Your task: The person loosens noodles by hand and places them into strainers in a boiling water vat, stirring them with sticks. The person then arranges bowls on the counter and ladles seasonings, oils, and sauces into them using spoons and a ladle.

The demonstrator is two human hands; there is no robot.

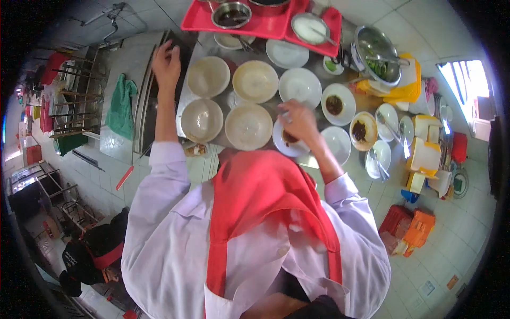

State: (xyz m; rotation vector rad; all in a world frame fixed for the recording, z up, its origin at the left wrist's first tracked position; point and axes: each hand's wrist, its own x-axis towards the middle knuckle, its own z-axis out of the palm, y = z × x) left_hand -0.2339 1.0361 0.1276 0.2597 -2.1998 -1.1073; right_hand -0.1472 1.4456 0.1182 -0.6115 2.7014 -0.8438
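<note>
My left hand (166, 63) is raised at the counter's left side, fingers apart, with nothing in it. My right hand (297, 121) is blurred above a white bowl (293, 149) with dark brown sauce in it; whether its fingers hold anything cannot be told. Left of it stand several beige bowls, among them a near one (248, 127) and a far one (255, 81). A white bowl (300, 87) lies just beyond the right hand. To the right, a white bowl (338, 104) and a yellowish bowl (363, 131) hold dark brown sauce.
Red trays (255, 30) at the back carry a metal bowl of dark liquid (231, 16) and one of white contents (310, 28). A steel bowl of greens (376, 56) stands back right. White bowls with spoons (377, 158) are at right. A green cloth (121, 105) lies left.
</note>
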